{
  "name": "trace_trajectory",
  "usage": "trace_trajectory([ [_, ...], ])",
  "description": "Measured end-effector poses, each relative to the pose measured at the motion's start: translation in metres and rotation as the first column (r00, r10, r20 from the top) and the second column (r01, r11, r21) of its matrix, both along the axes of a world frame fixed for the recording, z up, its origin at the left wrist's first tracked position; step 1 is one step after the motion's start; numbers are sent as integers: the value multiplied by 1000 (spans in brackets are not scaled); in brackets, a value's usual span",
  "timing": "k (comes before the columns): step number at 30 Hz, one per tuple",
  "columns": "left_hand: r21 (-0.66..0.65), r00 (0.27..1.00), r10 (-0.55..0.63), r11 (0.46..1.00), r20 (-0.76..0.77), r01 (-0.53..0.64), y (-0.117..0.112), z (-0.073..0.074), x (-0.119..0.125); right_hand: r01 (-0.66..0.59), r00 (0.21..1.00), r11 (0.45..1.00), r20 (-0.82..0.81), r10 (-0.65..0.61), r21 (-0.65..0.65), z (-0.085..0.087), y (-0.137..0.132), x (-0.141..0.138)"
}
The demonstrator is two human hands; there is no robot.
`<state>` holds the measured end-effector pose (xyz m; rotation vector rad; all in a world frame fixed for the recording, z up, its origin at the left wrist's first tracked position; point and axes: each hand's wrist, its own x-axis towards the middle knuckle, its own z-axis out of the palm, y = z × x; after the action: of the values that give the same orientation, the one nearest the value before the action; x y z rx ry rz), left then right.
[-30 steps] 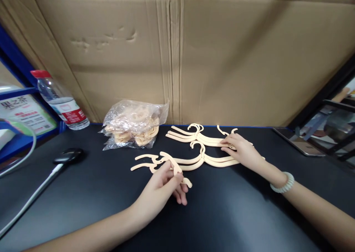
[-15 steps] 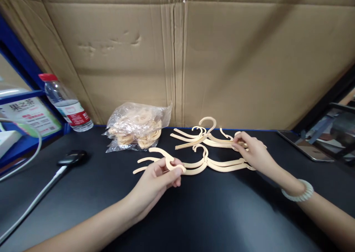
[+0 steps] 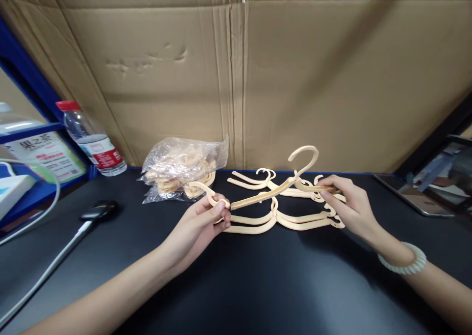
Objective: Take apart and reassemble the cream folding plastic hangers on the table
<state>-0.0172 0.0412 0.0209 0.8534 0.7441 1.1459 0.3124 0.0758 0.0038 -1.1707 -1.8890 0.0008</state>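
Over a black table, my right hand pinches one arm of a cream plastic hanger and holds it lifted, hook up. My left hand is closed on a small curved cream piece, which meets the free end of the lifted hanger's other arm. Under them a stack of the same hangers lies flat on the table, and another flat stack lies behind, by the cardboard.
A clear plastic bag of cream parts lies at the back left. A water bottle stands by a blue shelf. A black mouse-like device with a white cable lies at left. A cardboard wall closes the back; a tablet lies at right.
My right hand lifted one hanger off the far stack and raised it. My left hand picked the small curved piece off the table and brought it to the hanger's arm end.
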Motion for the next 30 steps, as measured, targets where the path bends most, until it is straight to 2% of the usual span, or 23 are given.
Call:
trace_trajectory([
  [15,-28,995,-92,995,36,93,-8,0,3,-27,1000,996,-7,28,90,3,-6,-2],
  [24,-31,1000,27,999,9,-26,-10,1,6,-11,1000,992,4,11,125,9,-11,-10],
  [30,62,998,70,996,1,-70,-13,0,6,7,1000,990,-1,-7,140,11,-14,-12],
])
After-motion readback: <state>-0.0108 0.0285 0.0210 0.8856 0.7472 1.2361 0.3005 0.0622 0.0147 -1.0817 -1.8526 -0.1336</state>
